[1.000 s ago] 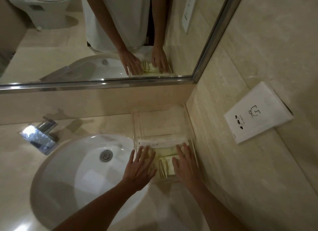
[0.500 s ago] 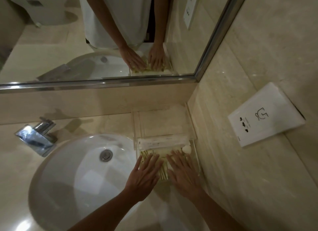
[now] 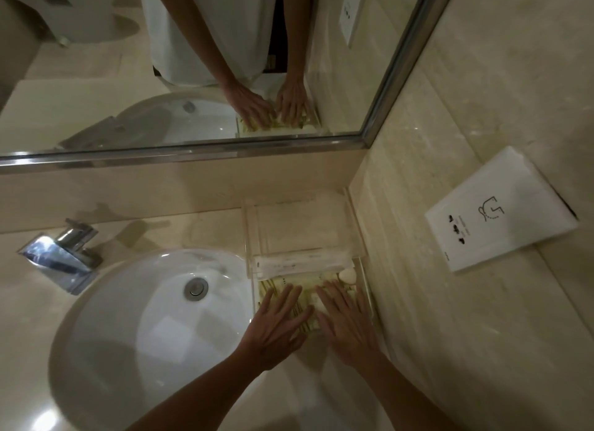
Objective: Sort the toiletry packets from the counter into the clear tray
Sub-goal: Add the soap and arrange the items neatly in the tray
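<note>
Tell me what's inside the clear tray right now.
In the clear tray: yellowish packets, a long white packet, a small round white item. Left hand and right hand cover the rest.

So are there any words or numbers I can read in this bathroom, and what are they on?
No text here can be read.
White wall plate: only symbols, a line drawing and socket holes; the tiny print beside them is too small to read.
Long white packet in the clear tray: faint print, too blurred to read.
Yellow packets under the left hand and right hand: stripes only, no readable words.
</note>
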Demonstrator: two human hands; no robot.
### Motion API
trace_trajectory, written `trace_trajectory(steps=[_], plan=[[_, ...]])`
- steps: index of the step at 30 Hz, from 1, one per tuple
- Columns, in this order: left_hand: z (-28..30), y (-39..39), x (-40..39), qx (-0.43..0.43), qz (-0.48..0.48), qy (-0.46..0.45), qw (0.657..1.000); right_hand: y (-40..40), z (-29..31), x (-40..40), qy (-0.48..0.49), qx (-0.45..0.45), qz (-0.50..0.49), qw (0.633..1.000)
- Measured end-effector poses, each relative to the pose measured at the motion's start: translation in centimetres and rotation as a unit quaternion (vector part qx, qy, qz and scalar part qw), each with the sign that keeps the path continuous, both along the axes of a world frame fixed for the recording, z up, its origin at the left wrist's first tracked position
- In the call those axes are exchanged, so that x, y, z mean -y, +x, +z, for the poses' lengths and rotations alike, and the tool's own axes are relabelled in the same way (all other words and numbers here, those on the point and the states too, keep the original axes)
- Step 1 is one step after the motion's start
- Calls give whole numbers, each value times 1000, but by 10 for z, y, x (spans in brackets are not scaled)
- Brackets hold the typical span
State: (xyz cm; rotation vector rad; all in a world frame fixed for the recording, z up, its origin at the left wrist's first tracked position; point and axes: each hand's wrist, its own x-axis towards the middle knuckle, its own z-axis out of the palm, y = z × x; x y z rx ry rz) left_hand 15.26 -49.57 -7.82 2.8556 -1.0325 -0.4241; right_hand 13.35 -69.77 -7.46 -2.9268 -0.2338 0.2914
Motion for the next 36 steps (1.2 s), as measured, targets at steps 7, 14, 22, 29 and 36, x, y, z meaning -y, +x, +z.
trace_trajectory(steps=[7,14,22,29,36], plan=[[2,-9,-10,26,50,-18,998,3,1,-1,6,25,-35,999],[-3,-3,-9,8,124,-17,992,11,0,-2,-54,33,-107,992],[-5,2,-15,-4,92,-5,996,17,7,-5,-66,48,-119,989],[-3,9,-16,12,66,4,998,20,4,0,-54,49,-112,991],[3,-3,-18,26,68,-41,997,-3,-4,8,-22,34,-36,999]])
